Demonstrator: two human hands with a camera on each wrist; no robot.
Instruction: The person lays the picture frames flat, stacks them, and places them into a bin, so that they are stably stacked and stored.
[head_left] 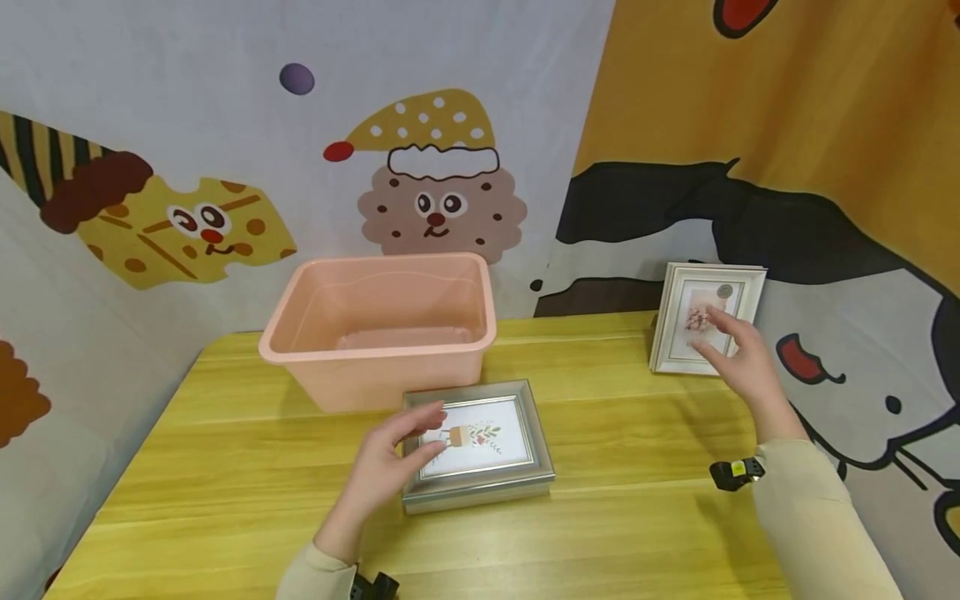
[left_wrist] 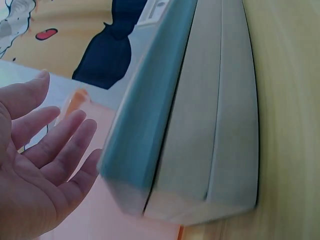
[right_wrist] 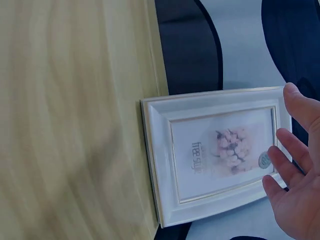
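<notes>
A silver picture frame point(head_left: 491, 478) with a plant print lies face up on the table, just in front of the pink tub. My left hand point(head_left: 381, 462) hovers over its left side, fingers and thumb spread apart and holding nothing. In the left wrist view the little finger comes near a corner of the stacked-looking frame edge point(left_wrist: 192, 125); whether it touches, I cannot tell. Against the back wall leans a white picture frame point(right_wrist: 225, 150) with a pink flower print. My right hand point(head_left: 746, 367) is in front of it, thumb and fingers apart, with nothing in its grasp.
The pink plastic tub point(head_left: 390, 375) stands at the back left of the wooden table point(head_left: 600, 433). A cartoon-print cloth point(head_left: 555, 150) covers the walls behind and at both sides.
</notes>
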